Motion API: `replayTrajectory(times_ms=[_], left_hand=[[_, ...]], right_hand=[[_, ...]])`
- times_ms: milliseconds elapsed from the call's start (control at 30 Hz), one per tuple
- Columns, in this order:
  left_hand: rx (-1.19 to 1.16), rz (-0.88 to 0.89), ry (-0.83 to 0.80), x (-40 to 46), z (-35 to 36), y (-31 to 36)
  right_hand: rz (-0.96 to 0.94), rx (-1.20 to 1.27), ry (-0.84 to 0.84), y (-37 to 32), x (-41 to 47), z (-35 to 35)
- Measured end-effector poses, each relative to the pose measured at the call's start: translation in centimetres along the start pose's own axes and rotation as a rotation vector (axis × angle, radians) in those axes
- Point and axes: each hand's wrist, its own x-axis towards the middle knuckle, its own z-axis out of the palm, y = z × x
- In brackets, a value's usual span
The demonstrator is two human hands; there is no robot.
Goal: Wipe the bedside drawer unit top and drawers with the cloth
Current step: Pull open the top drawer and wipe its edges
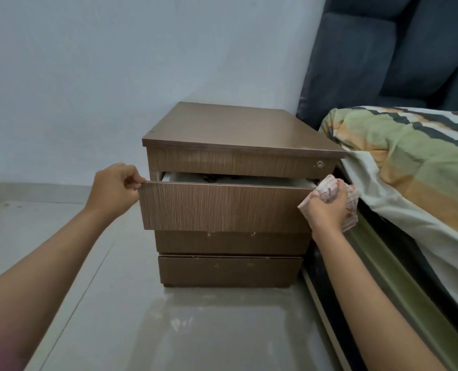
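A brown wood-grain bedside drawer unit (238,129) stands against the wall beside the bed. Its second drawer (222,207) is pulled partly out, and something dark lies inside. My left hand (115,188) pinches the top left corner of that drawer's front. My right hand (327,210) grips a bunched white and pink cloth (329,187) at the drawer's top right corner. The top drawer with a small lock (319,164) is closed, and so are the two lower drawers (230,270).
A bed with a green, orange and white striped cover (415,167) lies close on the right, its frame (383,277) running toward me. A dark blue padded headboard (383,54) rises behind. Pale floor tiles (169,330) and a blue-white wall (88,76) surround the unit.
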Motion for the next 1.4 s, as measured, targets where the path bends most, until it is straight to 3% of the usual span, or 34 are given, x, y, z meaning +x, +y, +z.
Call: replayTrajectory(times_ms=[367, 833, 1000, 1400], left_hand=[[0.024, -0.104, 0.004, -0.2, 0.0, 1.3], [0.000, -0.037, 0.031, -0.1, 0.3, 0.6], [-0.035, -0.009, 0.076, -0.4, 0.7, 0.1], [-0.102, -0.044, 0.201, 0.9, 3.3, -1.3]], right_hand=[[0.060, 0.143, 0.061, -0.3, 2.0, -2.6], [0.169, 0.062, 0.225, 3.1, -2.3, 0.5], [0.101, 0.157, 0.208, 2.8, -4.8, 1.9], [0.065, 0.133, 0.127, 2.9, -3.4, 3.9]])
